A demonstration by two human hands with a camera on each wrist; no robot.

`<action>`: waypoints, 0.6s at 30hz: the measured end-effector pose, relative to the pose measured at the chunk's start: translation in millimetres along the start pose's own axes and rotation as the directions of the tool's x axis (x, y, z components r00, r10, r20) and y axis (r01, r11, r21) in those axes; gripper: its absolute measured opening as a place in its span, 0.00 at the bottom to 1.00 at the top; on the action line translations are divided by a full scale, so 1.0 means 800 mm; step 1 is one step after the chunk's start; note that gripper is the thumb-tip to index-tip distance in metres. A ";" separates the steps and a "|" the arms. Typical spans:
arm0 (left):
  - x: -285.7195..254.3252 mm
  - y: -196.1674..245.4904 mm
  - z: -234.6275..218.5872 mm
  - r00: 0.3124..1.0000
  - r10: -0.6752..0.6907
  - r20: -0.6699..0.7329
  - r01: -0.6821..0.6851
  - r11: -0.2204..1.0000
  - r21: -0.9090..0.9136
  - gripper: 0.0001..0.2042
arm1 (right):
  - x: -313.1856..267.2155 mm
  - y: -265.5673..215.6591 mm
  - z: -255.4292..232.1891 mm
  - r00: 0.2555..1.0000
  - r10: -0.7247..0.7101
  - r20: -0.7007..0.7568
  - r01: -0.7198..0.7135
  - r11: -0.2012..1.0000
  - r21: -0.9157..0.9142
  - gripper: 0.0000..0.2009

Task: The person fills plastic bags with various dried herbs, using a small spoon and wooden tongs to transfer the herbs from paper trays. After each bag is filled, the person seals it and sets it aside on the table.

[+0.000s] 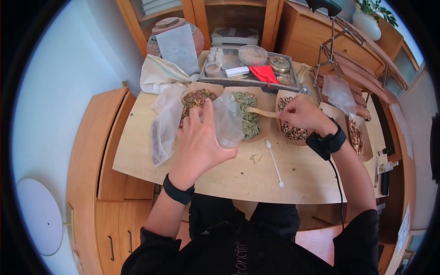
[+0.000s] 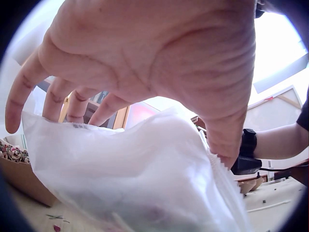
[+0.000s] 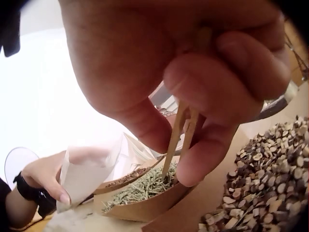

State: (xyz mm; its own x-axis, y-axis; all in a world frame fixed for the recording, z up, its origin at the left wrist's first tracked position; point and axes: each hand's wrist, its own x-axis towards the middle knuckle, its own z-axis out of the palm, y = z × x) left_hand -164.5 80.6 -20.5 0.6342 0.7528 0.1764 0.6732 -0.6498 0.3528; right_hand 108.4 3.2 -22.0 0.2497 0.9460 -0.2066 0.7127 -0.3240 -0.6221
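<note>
In the left-wrist view, I see the plastic bag [image 2: 120, 164] cut off by the lower edge, its contents blurred through cloudy film. In the head view, the left hand [image 1: 199, 149] covers part of the reddish herb mix [image 1: 197, 96]. The right hand [image 3: 178, 63] partly conceals the wooden tongs [image 3: 177, 123]; that wrist view's right edge crops the chopped pieces [image 3: 270, 174]. Lettering on the book [image 1: 234, 34] is too small for me.

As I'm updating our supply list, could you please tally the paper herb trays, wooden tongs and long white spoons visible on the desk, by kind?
Paper herb trays: 4
Wooden tongs: 1
Long white spoon: 1
Total: 6
</note>
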 end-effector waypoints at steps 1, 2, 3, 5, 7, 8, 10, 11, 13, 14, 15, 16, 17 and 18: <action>0.000 0.000 0.000 1.000 0.002 -0.001 -0.002 1.000 -0.002 0.55 | -0.002 -0.004 -0.001 0.990 -0.124 -0.069 0.112 0.981 -0.158 0.14; 0.000 -0.001 0.001 1.000 0.003 -0.002 -0.003 1.000 -0.003 0.55 | -0.004 -0.007 0.000 0.960 -0.255 -0.115 0.208 0.925 -0.318 0.13; 0.001 0.000 0.001 1.000 0.004 0.000 -0.004 1.000 -0.003 0.55 | -0.004 -0.007 0.003 0.960 -0.254 -0.116 0.207 0.926 -0.317 0.13; 0.000 0.000 0.000 1.000 0.003 -0.004 -0.003 1.000 0.001 0.55 | -0.002 -0.009 0.008 0.920 -0.348 -0.182 0.259 0.887 -0.383 0.11; 0.001 0.002 -0.001 1.000 -0.002 0.004 0.002 1.000 0.000 0.55 | -0.002 -0.023 0.008 0.953 -0.268 -0.143 0.196 0.902 -0.385 0.13; 0.001 0.002 -0.002 1.000 -0.007 0.012 0.007 1.000 -0.001 0.55 | -0.002 -0.028 0.007 0.977 -0.185 -0.104 0.131 0.912 -0.389 0.15; 0.001 0.003 -0.002 1.000 -0.002 0.007 0.002 1.000 -0.001 0.55 | 0.002 -0.026 0.010 0.985 -0.157 -0.069 0.127 0.937 -0.325 0.15; 0.001 0.004 -0.002 1.000 0.000 0.003 0.000 1.000 -0.001 0.55 | 0.005 -0.024 0.013 0.991 -0.133 -0.030 0.121 0.958 -0.259 0.16; 0.001 0.004 -0.003 1.000 0.001 0.007 -0.001 1.000 -0.003 0.55 | 0.010 -0.015 0.016 0.993 -0.118 0.007 0.118 0.987 -0.111 0.16; 0.001 0.005 -0.004 1.000 0.000 0.010 0.000 1.000 -0.004 0.55 | 0.010 -0.012 0.016 0.993 -0.108 0.046 0.106 0.994 0.038 0.17; 0.000 0.005 -0.004 1.000 0.000 0.009 0.000 1.000 -0.005 0.55 | 0.009 -0.012 0.015 0.993 -0.109 0.046 0.107 0.994 0.038 0.17; 0.000 0.005 -0.005 1.000 0.001 0.009 -0.001 1.000 -0.009 0.55 | 0.006 -0.012 0.015 0.996 -0.061 0.062 0.054 0.993 0.102 0.16; 0.000 0.005 -0.005 1.000 0.002 0.010 -0.002 1.000 -0.013 0.55 | 0.004 -0.011 0.014 0.997 -0.013 0.081 0.000 0.986 0.164 0.15; 0.000 0.003 -0.003 1.000 0.002 0.009 -0.001 1.000 -0.013 0.55 | 0.002 -0.007 0.015 0.997 -0.014 0.081 0.000 0.987 0.164 0.15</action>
State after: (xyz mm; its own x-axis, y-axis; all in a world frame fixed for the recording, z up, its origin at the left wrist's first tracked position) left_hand -163.7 79.0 -17.8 0.6386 0.7508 0.1689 0.6673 -0.6495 0.3644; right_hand 97.1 7.0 -27.8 0.1856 0.9480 -0.2586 0.5959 -0.3179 -0.7375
